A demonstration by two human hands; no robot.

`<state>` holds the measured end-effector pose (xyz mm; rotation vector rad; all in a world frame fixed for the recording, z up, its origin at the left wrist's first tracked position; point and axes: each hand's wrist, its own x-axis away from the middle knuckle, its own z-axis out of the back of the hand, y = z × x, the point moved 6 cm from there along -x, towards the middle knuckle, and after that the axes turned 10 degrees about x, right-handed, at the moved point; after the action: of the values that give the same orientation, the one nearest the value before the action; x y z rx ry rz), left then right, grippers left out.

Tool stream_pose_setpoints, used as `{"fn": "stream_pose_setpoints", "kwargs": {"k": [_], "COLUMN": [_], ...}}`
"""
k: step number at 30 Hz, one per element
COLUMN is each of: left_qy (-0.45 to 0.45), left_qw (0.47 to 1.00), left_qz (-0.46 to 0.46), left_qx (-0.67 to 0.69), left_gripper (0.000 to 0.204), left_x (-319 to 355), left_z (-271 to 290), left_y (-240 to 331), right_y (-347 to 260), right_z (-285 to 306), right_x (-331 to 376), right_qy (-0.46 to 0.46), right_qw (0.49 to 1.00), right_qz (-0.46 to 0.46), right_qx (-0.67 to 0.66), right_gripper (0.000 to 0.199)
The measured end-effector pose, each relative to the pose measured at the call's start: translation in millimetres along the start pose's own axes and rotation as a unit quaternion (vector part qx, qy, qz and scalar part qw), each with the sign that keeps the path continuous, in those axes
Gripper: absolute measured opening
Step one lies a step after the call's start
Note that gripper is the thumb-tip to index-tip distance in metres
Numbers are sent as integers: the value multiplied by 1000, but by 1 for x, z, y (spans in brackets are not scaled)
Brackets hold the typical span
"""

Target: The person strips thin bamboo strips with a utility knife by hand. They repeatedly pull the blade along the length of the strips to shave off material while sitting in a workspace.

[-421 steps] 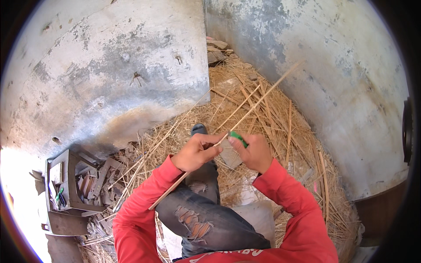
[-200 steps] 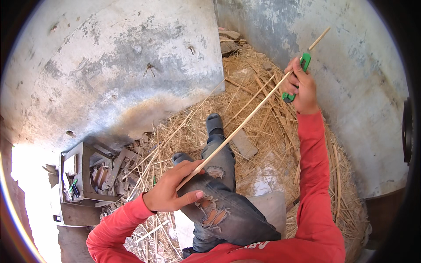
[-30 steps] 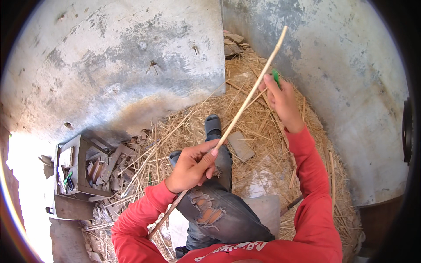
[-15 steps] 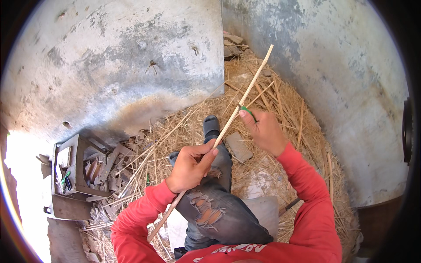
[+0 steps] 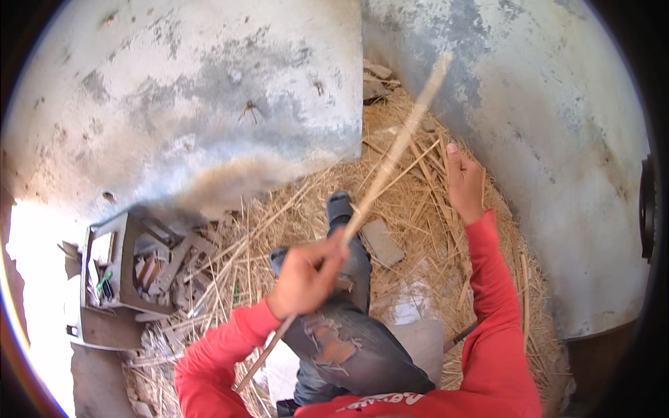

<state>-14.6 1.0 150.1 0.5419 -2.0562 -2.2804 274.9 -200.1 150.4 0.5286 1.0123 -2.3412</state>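
Note:
My left hand (image 5: 304, 277) grips a long, thin wooden stick (image 5: 399, 148) above my knee. The stick slants up to the far right, pale and motion-blurred above my fist, while its darker lower end passes down beside my left forearm. To the right of the stick and apart from it, my right hand (image 5: 465, 182) is raised with the thumb up and the fingers curled. The small green-handled knife seen in it in the earlier frame is now hidden by that hand.
Straw and wood shavings (image 5: 432, 279) litter the floor around my feet, with a flat brick-like block (image 5: 382, 242) among them. At left stands an open-sided box (image 5: 129, 268) holding wood scraps. Weathered walls (image 5: 209, 90) rise ahead and to the right.
My right hand has moved right and slightly up, off the stick, and the knife has gone out of sight. The stick's upper end has shifted up and right and is blurred.

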Motion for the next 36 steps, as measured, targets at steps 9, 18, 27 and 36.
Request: {"fn": "stream_pose_setpoints", "kwargs": {"k": [9,18,27,36], "left_qy": [47,18,-6,-7], "left_qw": [990,991,992,993], "left_qz": [96,113,104,109], "left_qx": [96,69,66,41], "left_gripper": [40,39,38,38], "left_x": [-7,0,2,2], "left_z": [-2,2,-2,-1], "left_y": [-18,-16,-12,-9], "right_y": [-141,-141,-128,-102], "right_z": [-25,-36,-20,-19], "right_x": [110,92,71,32], "right_qy": [-214,-204,-168,-157], "right_qw": [956,955,964,971], "right_qz": [198,212,185,144], "right_qx": [38,38,93,110], "right_gripper": [52,53,55,59]}}
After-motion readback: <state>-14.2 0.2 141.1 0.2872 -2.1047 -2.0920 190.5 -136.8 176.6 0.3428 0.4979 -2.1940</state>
